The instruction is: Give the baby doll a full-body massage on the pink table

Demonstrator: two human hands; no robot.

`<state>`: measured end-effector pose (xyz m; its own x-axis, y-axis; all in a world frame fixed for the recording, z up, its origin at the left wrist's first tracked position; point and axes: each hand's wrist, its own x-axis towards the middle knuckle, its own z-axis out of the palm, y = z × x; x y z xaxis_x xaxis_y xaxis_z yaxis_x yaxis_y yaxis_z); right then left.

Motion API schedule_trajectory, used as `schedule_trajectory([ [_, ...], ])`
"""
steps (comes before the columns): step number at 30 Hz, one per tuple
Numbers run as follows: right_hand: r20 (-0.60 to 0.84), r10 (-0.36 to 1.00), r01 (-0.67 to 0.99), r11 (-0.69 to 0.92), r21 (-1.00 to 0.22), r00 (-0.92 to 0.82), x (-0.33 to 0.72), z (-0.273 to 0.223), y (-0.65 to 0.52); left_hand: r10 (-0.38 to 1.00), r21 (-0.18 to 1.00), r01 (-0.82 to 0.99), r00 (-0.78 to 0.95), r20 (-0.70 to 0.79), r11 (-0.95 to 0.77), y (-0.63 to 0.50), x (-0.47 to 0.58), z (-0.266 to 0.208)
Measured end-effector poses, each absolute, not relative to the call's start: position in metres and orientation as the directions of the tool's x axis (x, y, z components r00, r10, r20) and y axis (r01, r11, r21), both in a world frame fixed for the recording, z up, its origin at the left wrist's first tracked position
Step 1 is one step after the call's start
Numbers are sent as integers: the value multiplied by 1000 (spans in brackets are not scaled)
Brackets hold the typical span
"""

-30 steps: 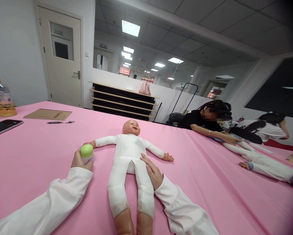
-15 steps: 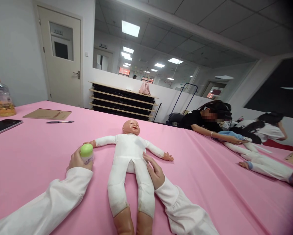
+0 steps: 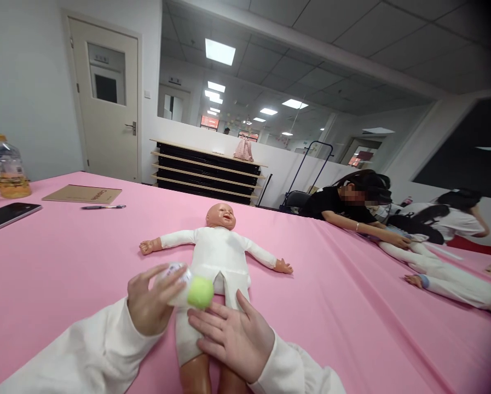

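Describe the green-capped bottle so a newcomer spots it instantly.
On the pink table lies a baby doll in white. Just over its lap, the left hand holds a small white bottle tipped sideways; its round lime-green cap, pointing at the right hand, sets it apart.

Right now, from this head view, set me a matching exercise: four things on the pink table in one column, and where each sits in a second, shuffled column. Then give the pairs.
Things:
1. bottle with the green cap
2. baby doll
3. pen
4. phone

Places:
A. lying on its back mid-table, arms spread
B. far left edge of the table, dark screen up
C. tipped sideways in the left hand, above the right hand
D. just in front of the brown notebook

Pairs: 1-C, 2-A, 3-D, 4-B
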<state>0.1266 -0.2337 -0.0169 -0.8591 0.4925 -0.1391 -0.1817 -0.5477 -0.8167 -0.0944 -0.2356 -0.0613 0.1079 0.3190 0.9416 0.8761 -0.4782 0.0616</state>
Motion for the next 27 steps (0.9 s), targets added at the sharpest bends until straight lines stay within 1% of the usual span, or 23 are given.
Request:
schedule_trajectory([
  [1, -150, 493, -198, -585, -786, -857, 127, -18, -232, 237, -48, 844, 204, 950, -535, -242, -90, -59],
  [2, -159, 489, -218, -626, -749, -858, 126, -20, -231, 167, -132, 808, 274, 947, -575, -248, -87, -56],
  [4, -170, 482, -259, -697, -669, -859, 126, -22, -231, 75, -223, 747, 343, 936, -626, -256, -83, -52],
  [5, -172, 479, -275, -722, -635, -861, 126, -22, -231, 51, -238, 730, 349, 936, -641, -258, -83, -50],
  [7, -169, 478, -298, -747, -594, -862, 125, -22, -232, 50, -221, 742, 324, 945, -633, -258, -84, -47],
  [11, -161, 463, -301, -765, -570, -872, 125, -20, -232, 63, -209, 769, 308, 949, -605, -250, -87, -49],
  [12, -156, 459, -300, -765, -570, -874, 126, -20, -232, 90, -178, 770, 293, 952, -613, -248, -86, -50],
  [13, -151, 454, -297, -765, -571, -878, 127, -20, -231, 139, -122, 773, 263, 955, -623, -245, -86, -52],
  [14, -145, 446, -293, -766, -572, -883, 128, -20, -230, 209, -39, 776, 217, 954, -629, -242, -86, -55],
  [15, -142, 435, -285, -770, -571, -889, 129, -20, -229, 297, 72, 779, 150, 943, -623, -238, -86, -58],
  [16, -144, 425, -277, -774, -569, -894, 130, -20, -229, 401, 215, 774, 55, 914, -596, -234, -86, -62],
  [17, -148, 416, -267, -779, -567, -897, 132, -20, -228, 511, 381, 752, -69, 857, -538, -228, -87, -66],
  [18, -154, 410, -260, -783, -565, -899, 133, -20, -228, 612, 552, 706, -211, 763, -445, -222, -89, -72],
  [19, -158, 410, -259, -784, -564, -898, 134, -20, -228, 688, 698, 636, -345, 639, -330, -216, -91, -77],
  [20, -159, 414, -262, -783, -565, -896, 135, -20, -228, 730, 804, 554, -454, 511, -218, -210, -93, -83],
  [21, -157, 417, -264, -781, -566, -895, 135, -20, -228, 742, 867, 480, -531, 409, -135, -204, -96, -88],
  [22, -153, 419, -267, -778, -568, -895, 135, -21, -228, 739, 900, 425, -575, 350, -95, -198, -100, -92],
  [23, -149, 419, -269, -777, -569, -896, 136, -21, -228, 729, 913, 397, -597, 335, -95, -194, -104, -96],
  [25, -139, 415, -270, -776, -570, -899, 136, -21, -228, 694, 897, 415, -601, 395, -151, -188, -110, -101],
  [27, -143, 414, -267, -776, -571, -899, 135, -21, -228, 638, 843, 511, -594, 489, -170, -187, -113, -101],
])
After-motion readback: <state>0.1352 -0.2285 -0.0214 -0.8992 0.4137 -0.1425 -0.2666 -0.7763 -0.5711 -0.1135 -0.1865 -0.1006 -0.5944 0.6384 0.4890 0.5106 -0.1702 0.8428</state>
